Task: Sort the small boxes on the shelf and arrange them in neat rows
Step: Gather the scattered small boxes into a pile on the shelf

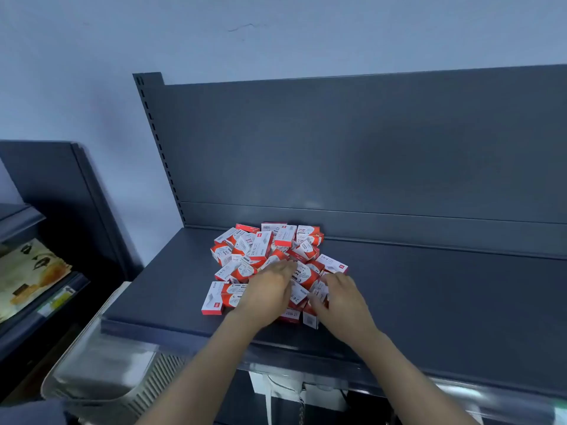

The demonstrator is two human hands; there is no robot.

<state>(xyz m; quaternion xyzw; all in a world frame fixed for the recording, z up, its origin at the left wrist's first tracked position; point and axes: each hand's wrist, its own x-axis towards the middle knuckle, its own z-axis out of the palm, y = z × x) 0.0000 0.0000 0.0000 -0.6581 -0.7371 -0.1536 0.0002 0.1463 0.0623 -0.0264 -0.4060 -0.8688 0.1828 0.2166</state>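
A jumbled heap of small red-and-white boxes (270, 250) sits on the dark grey shelf (429, 302), its far edge near the back panel (368, 148). Our left hand (270, 289) lies on the heap, fingers straight and close together. Our right hand (343, 299) curls at the near right edge; we cannot tell whether it clamps a box

Pale wall (276, 32) behind; L: 2nd dark rack (46, 179) w/ printed packs (30, 271)

Red-and-white small boxes (267, 250) heaped on shelf (429, 302)
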